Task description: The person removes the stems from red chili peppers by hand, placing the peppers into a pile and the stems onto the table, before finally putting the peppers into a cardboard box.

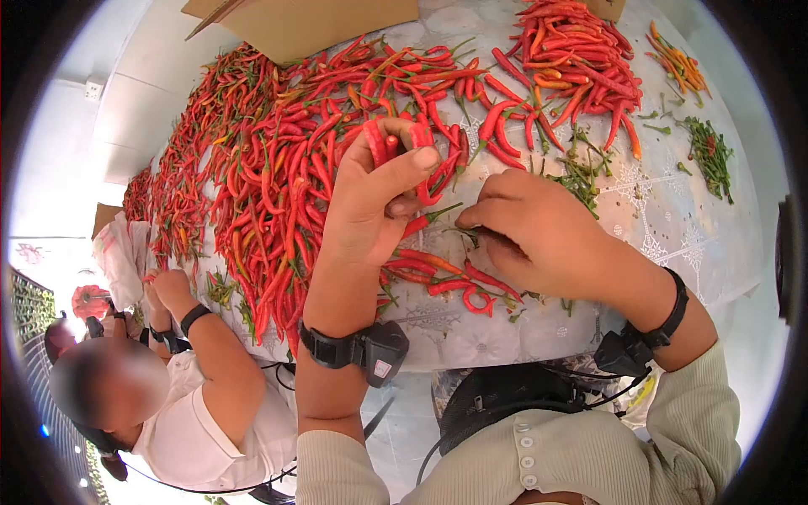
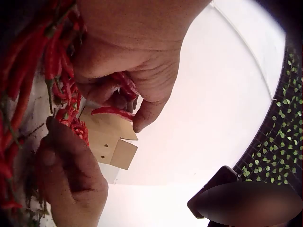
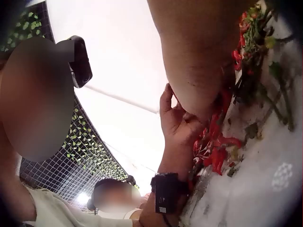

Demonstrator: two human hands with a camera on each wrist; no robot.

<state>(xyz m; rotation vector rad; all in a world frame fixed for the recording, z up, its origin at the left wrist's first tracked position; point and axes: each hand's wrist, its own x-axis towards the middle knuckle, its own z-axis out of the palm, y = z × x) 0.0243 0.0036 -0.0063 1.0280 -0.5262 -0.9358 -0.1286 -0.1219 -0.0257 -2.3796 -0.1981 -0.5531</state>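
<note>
Curled fingers of my left hand [image 1: 370,198] hold several red chili peppers [image 1: 423,189] above the pile; in the left wrist view one red pepper [image 2: 112,111] reaches to the thumb tip of this hand [image 2: 137,61]. To its right, my right hand [image 1: 543,231] is low over the table, its thumb and fingers brought together at a small green stem [image 1: 471,238]. Just left of these fingertips lies a red pepper [image 1: 416,225] with its green stem on. The two hands are apart. In the right wrist view the forearm hides my right fingers.
A large heap of red peppers [image 1: 278,181] spreads over the patterned tablecloth [image 1: 497,341]. A second pile [image 1: 581,63] and green stems [image 1: 709,157] lie right. Cardboard [image 1: 311,25] stands at the back. At left, another person [image 1: 227,379] has their hands at the heap.
</note>
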